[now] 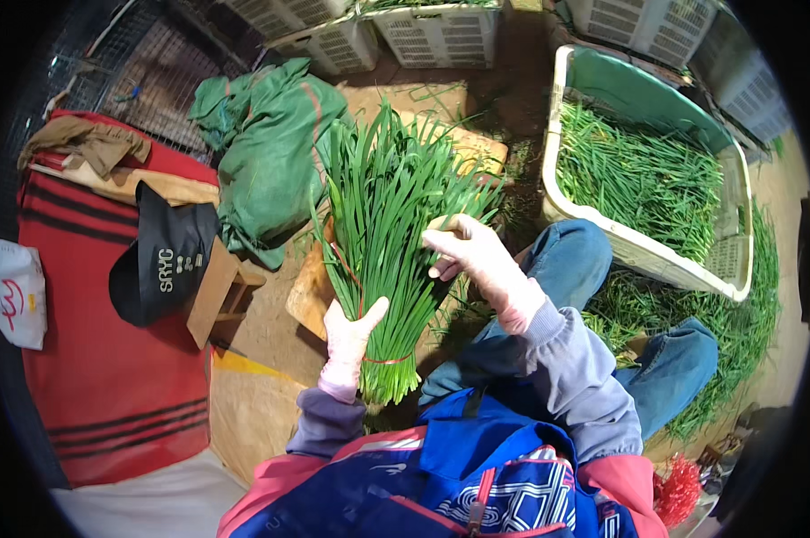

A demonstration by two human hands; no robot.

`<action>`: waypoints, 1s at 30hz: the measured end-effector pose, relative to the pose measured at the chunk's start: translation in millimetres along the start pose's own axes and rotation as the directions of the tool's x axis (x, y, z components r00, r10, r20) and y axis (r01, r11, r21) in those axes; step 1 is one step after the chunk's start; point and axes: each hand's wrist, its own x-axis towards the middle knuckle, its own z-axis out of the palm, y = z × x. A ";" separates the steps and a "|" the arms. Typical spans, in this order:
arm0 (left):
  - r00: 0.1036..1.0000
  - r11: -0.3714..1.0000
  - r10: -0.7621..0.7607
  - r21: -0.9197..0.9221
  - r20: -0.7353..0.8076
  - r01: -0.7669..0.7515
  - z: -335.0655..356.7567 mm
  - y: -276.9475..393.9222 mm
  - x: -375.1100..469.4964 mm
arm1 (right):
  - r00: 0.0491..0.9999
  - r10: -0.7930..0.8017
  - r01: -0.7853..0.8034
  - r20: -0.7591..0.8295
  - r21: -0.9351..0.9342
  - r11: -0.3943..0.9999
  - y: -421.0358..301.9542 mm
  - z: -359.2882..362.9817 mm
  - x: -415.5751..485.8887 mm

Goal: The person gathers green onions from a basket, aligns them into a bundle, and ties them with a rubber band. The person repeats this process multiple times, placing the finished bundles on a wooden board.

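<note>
A large bundle of long green leaves, resembling garlic chives, lies in front of me with its cut stem ends towards my body. A thin red tie runs round it near the stem ends, and another red strand passes along its left side. My left hand, in a pale thin glove, grips the bundle's lower left side, thumb over the leaves. My right hand, gloved too, is at the bundle's right side with its fingers curled; whether it pinches anything between them is unclear.
At the right, a white plastic crate holds loose green leaves, and more leaves lie around it. Green mesh sacks, a small wooden stool and a black cap are at the left. More crates stand at the back.
</note>
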 end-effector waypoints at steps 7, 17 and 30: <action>0.993 0.995 -0.018 -0.099 0.116 0.029 19.0 14.3 12.5 | 0.953 -0.211 0.249 -0.217 0.166 0.954 9.8 -27.9 -14.1; 0.902 0.975 0.068 -0.220 0.427 0.030 88.3 73.4 10.9 | 0.743 -0.333 0.485 -0.580 0.123 0.866 -11.5 -85.6 -98.6; 0.743 0.954 0.248 -0.288 0.621 -0.079 239.1 115.0 -67.8 | -0.327 -0.390 0.525 -0.861 -0.509 0.682 14.5 -244.4 -239.4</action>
